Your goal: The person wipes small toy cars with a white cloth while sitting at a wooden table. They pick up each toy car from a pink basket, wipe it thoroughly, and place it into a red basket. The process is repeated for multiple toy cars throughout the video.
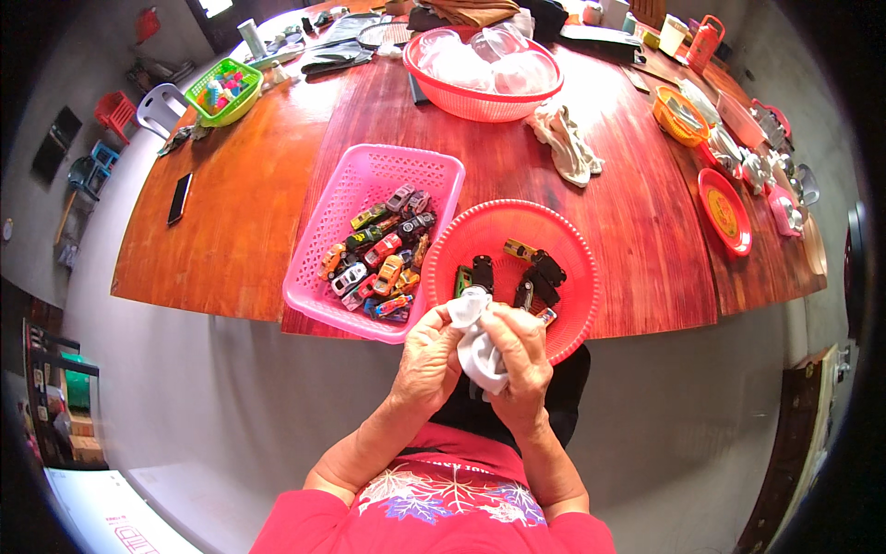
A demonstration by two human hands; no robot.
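Both hands are closed on a bunched white cloth (482, 358) just in front of the table's near edge. My left hand (428, 362) pinches its left side, and my right hand (522, 360) grips the right side. Whether something is wrapped inside the cloth, I cannot tell. Right beyond my hands is a round red plastic basket (580, 277) with several toy cars (544, 275) lying in it, some dark side up. To its left, touching or nearly so, stands a pink rectangular basket (318, 212) piled with many-coloured toy cars (388, 273).
A large red basket (480, 106) of clear plastic containers stands farther back, with a crumpled cloth (570, 152) near it. A phone (180, 199) and a green basket (226, 117) lie left. Right are a red plate (724, 212) and an orange basket (678, 115).
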